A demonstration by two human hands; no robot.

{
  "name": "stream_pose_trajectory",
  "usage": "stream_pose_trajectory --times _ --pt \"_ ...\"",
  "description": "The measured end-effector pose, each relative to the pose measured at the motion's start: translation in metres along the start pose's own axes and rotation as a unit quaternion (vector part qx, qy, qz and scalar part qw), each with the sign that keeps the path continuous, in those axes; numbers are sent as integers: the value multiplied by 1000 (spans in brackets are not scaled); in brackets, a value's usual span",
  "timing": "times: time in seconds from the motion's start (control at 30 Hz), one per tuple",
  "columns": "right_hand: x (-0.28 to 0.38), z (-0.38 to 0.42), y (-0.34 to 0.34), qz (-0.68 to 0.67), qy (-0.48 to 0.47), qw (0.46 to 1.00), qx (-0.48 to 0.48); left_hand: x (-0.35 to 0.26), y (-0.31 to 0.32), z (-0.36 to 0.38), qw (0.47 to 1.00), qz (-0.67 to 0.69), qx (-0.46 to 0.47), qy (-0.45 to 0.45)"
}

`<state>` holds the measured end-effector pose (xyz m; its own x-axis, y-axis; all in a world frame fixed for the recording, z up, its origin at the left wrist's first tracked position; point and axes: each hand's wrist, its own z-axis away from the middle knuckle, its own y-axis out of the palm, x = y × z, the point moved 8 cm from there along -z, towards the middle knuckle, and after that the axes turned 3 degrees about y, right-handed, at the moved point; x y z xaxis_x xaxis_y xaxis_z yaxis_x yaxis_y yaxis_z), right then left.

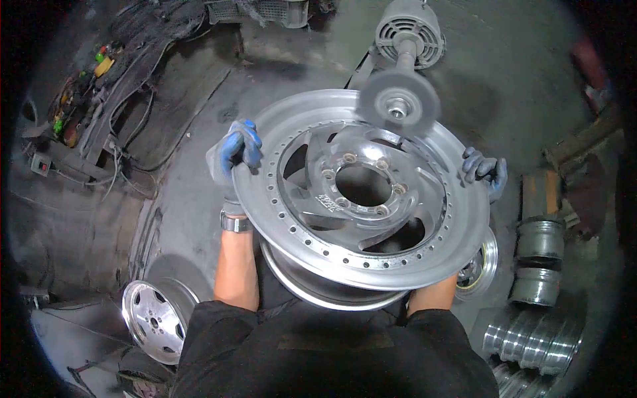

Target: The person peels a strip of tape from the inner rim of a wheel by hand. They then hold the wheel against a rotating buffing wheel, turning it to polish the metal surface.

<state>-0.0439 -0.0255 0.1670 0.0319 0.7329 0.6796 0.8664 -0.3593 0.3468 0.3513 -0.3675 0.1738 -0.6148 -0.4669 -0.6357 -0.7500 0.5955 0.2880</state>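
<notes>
your gloved left hand (pixel 233 154) and right hand (pixel 486 171) are set wide apart, each clamped on the rim of the big silver alloy wheel (pixel 365 199) between them. beyond your fingers the grey round buffing wheel (pixel 398 104) on its motor shaft meets the wheel's far inner lip, so you look mid-polish. next, i'd judge, turn the rim slowly with a firm grip.

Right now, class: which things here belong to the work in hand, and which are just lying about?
In use: big wheel, left hand, right hand, spinning buffing disc, motor.

Lying about: small wheel, metal cylinders, stacked rims, wires.
</notes>
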Motion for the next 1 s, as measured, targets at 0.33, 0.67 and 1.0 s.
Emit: stream_pose_trajectory --times 0.33,0.67,1.0 --pt "10 4 6 29 -1 998 -61 3 6 -2 1000 -3 -3 -11" --pt "4 0 1 15 5 1000 -6 3 1 1 999 31 -14 7" --pt "1 -3 1 19 5 997 -78 -5 1 5 1000 -8 -10 -13"
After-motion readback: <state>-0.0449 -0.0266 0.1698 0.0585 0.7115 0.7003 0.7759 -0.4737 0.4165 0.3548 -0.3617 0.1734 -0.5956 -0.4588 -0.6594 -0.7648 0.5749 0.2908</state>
